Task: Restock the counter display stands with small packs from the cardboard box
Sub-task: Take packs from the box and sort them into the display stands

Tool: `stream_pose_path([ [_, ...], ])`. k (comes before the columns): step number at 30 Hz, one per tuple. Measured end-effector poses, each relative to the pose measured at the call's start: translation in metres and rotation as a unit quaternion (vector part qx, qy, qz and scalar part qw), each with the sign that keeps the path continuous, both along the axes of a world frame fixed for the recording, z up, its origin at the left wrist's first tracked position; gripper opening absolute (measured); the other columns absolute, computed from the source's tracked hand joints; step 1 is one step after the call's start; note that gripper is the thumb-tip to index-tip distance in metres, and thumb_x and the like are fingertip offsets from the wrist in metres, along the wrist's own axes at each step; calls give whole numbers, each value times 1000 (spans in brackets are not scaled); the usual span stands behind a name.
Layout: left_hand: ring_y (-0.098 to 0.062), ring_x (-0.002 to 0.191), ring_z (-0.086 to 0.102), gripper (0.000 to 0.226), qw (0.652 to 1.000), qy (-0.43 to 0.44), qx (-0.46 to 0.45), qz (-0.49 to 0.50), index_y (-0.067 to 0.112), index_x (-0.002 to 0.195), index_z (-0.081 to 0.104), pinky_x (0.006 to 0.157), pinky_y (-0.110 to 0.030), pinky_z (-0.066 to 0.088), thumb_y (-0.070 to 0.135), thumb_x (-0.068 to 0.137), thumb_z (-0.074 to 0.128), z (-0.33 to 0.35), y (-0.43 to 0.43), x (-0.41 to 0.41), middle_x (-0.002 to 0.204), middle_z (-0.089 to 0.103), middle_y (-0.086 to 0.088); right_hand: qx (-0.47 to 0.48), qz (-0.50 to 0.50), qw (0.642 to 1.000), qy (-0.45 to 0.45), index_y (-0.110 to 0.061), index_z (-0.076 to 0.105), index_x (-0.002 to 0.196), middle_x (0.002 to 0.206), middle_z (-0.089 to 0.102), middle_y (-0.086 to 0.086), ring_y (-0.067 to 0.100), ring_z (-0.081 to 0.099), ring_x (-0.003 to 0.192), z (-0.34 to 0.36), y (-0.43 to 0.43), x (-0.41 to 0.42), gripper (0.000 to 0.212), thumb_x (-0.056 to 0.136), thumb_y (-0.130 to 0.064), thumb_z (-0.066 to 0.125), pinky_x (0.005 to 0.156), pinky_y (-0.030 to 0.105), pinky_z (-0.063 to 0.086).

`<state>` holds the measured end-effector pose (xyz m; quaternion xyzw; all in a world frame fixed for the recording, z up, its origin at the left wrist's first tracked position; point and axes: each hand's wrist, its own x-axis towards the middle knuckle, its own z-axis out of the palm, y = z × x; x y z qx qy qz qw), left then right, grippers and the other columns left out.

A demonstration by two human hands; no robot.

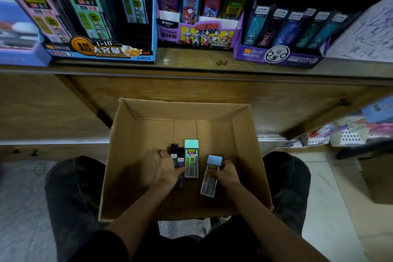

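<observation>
An open cardboard box (127, 155) sits on the floor between my knees. Inside it, my left hand (168, 168) grips small dark packs (177, 155), with a green-capped pack (191, 158) lying flat just right of them. My right hand (226, 173) holds a blue-capped pack (210, 176) tilted above the box floor. On the counter above stand three display stands: a blue one (102, 53) with large pink, green and blue packs, a purple Ultraman one (197, 34), and a purple one (276, 55) with dark slim packs.
The wooden counter edge (191, 70) runs across above the box, with cabinet fronts below. A lower shelf (350, 134) with mixed stationery is at the right. Another cardboard box (378, 176) stands on the tiled floor at far right.
</observation>
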<state>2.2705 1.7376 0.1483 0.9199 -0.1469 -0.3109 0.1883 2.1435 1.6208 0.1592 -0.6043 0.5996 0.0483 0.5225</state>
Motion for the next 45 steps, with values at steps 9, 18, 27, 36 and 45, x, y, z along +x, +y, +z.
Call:
stream_pose_path([
  [9, -28, 107, 59, 40, 997, -1, -21, 73, -1, 122, 42, 81, -32, 51, 8, 88, 62, 14, -14, -33, 118, 57, -17, -17, 17, 999, -48, -10, 44, 100, 104, 58, 7, 21, 58, 100, -6, 7, 4, 34, 79, -7, 71, 77, 32, 48],
  [18, -28, 105, 61, 27, 983, 115, -61, 130, 3, 112, 62, 74, -29, 44, 16, 89, 61, 8, -16, -15, 115, 64, -16, -14, 1, 996, -88, -10, 45, 95, 96, 58, 4, 20, 59, 93, -6, 4, 5, 35, 76, -4, 73, 72, 31, 48],
  [27, -26, 100, 63, 21, 960, 144, -240, -4, 6, 106, 60, 89, -38, 49, 16, 88, 62, 77, -7, 17, 106, 66, -13, -54, 13, 965, -256, -17, 52, 94, 90, 67, -6, -5, 64, 76, 71, -29, -3, 22, 83, -6, 67, 60, 10, 47],
  [36, -7, 89, 67, 18, 917, 101, -374, -94, 17, 100, 61, 76, -24, 50, 27, 84, 60, 193, -27, 45, 96, 70, 2, -110, 93, 914, -379, -24, 55, 95, 99, 69, 0, 8, 67, 90, 182, -61, 18, 10, 93, -15, 54, 71, 21, 52],
  [45, -5, 92, 68, 28, 884, 48, -460, -70, 21, 98, 62, 76, -19, 53, 32, 73, 64, 248, 13, 92, 95, 74, 10, -199, 186, 833, -481, -26, 59, 92, 94, 67, -9, 0, 64, 85, 293, -41, 97, 14, 90, -12, 59, 66, 12, 47],
])
